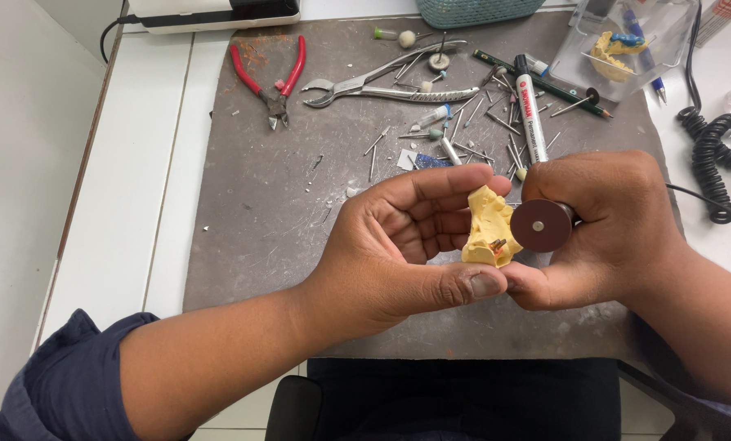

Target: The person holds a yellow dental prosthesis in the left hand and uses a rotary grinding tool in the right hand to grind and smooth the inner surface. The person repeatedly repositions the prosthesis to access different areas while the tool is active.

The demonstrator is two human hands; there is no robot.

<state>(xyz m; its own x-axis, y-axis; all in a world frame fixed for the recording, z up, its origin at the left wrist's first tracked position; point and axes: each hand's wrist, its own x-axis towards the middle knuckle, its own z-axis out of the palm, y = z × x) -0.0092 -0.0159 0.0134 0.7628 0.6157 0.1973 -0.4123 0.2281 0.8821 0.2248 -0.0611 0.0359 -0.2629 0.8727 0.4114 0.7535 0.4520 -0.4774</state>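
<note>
From where I stand, the left hand (398, 237) has its grip closed round a small yellow cast (489, 227), fingers curled behind it and the thumb lying under its lower edge, so the piece sits out over the grey mat (259, 204) and above the counter (136, 163). A tiny reddish pin shows low on the cast's near face. To its right, the right hand (619, 229) is wrapped tight on a handpiece, mostly hidden in the fist, whose brown disc (540, 225) faces us just beside the cast; whether the disc touches the cast I cannot tell. To do this well, I'd judge the two thumbs ought to brace against each other, as they seem to do here, and the disc's edge should meet the cast lightly, well off the left fingertips, which lie close by. Beyond the hands the mat is littered: red pliers (269, 77) at the left, steel forceps (390, 82) in the middle, loose burs (463, 139) and a marker (529, 102) further right, then a clear tub (627, 49) with another cast, and a coiled black cord (721, 147) at the far right. Nothing lies between the hands; the cord could tug at the handpiece.
</note>
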